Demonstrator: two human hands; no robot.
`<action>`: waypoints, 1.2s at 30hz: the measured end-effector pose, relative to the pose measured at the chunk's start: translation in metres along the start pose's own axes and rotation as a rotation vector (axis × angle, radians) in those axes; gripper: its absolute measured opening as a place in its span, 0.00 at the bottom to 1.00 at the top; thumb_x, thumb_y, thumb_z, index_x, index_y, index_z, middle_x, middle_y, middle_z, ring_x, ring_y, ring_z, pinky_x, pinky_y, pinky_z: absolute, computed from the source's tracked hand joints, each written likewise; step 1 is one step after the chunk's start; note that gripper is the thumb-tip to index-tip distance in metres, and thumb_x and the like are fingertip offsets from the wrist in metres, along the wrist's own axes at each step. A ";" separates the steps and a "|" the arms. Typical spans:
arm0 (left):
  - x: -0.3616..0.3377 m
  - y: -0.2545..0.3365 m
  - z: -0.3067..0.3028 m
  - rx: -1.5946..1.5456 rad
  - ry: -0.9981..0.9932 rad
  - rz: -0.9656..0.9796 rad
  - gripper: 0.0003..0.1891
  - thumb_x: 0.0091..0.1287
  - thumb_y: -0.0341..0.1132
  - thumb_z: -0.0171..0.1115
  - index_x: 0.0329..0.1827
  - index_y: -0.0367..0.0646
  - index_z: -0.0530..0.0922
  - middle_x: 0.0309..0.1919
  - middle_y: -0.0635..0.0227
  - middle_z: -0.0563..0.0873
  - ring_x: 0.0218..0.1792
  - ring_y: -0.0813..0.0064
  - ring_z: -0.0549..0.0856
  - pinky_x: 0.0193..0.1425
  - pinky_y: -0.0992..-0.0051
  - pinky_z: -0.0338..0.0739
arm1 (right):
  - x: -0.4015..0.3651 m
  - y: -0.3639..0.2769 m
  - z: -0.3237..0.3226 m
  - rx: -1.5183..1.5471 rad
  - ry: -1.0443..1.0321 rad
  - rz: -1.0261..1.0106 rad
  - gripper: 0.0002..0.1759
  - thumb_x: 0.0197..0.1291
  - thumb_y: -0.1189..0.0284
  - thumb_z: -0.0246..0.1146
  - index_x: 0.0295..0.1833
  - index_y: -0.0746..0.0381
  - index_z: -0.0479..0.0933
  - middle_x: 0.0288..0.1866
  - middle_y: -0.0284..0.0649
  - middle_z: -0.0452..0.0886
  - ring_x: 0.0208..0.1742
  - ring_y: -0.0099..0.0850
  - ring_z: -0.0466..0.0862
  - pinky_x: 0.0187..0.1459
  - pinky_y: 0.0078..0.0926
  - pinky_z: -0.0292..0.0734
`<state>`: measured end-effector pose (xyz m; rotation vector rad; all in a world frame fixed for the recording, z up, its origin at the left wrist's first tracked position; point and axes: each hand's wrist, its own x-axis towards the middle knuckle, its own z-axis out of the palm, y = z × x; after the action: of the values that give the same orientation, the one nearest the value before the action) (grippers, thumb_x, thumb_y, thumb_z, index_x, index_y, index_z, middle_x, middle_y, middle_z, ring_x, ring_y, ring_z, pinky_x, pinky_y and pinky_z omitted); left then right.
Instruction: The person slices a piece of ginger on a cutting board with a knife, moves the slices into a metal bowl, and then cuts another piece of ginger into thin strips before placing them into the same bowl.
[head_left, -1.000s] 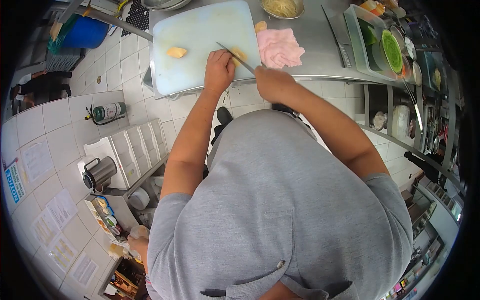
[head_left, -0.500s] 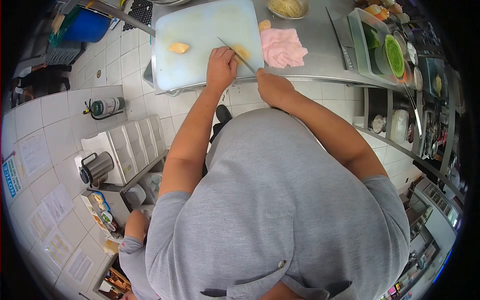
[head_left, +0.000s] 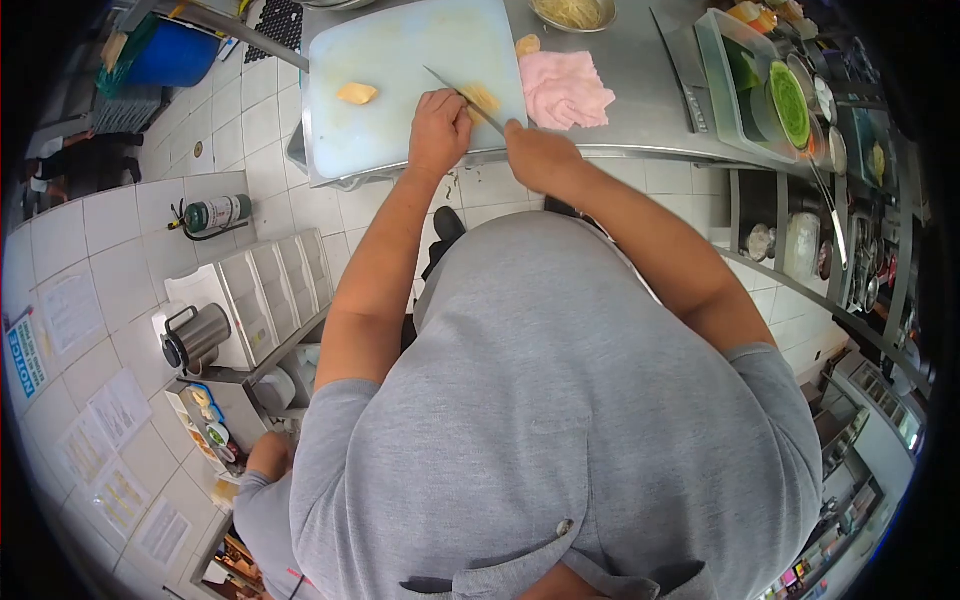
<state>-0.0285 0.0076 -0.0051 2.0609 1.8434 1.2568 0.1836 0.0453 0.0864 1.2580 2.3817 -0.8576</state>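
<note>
My right hand [head_left: 540,155] is closed round the handle of a knife [head_left: 488,120] at the front edge of the white cutting board [head_left: 420,40]. Its blade slants up and left across the board, close beside the fingers of my left hand [head_left: 440,130]. Those fingers are curled and press down on the board; whatever lies under them is hidden. Right of the blade is a small pile of thin yellow slivers [head_left: 482,96]. A peeled yellow chunk, perhaps ginger [head_left: 356,93], lies apart on the left of the board.
A pink cloth [head_left: 565,90] and a small tan piece [head_left: 527,44] lie right of the board. Behind them stands a metal bowl [head_left: 600,22] of pale shreds. Another long blade [head_left: 678,75] lies near a clear plastic tub [head_left: 715,80]. Another person's arm [head_left: 268,455] shows at lower left.
The knife and my right hand have shifted slightly left and up. My left hand has edged a little left too, its fingers still curled by the blade.
</note>
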 end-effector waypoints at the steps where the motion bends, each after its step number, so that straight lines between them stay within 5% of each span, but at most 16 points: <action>1: 0.001 0.000 -0.002 0.002 -0.028 -0.013 0.06 0.70 0.23 0.69 0.47 0.37 0.88 0.50 0.54 0.92 0.54 0.46 0.87 0.64 0.53 0.85 | 0.000 -0.003 -0.011 -0.044 -0.021 -0.021 0.15 0.80 0.76 0.59 0.65 0.71 0.77 0.59 0.63 0.93 0.61 0.61 0.96 0.60 0.62 0.90; 36: 0.001 -0.008 -0.014 0.008 -0.070 0.031 0.08 0.69 0.24 0.69 0.49 0.37 0.87 0.51 0.55 0.91 0.54 0.46 0.87 0.63 0.52 0.85 | 0.005 -0.004 -0.008 -0.030 -0.023 -0.041 0.14 0.80 0.77 0.58 0.64 0.71 0.76 0.57 0.66 0.93 0.60 0.63 0.95 0.60 0.61 0.89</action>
<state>-0.0430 0.0046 -0.0002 2.1175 1.7969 1.1705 0.1775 0.0514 0.0917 1.1856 2.4014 -0.8411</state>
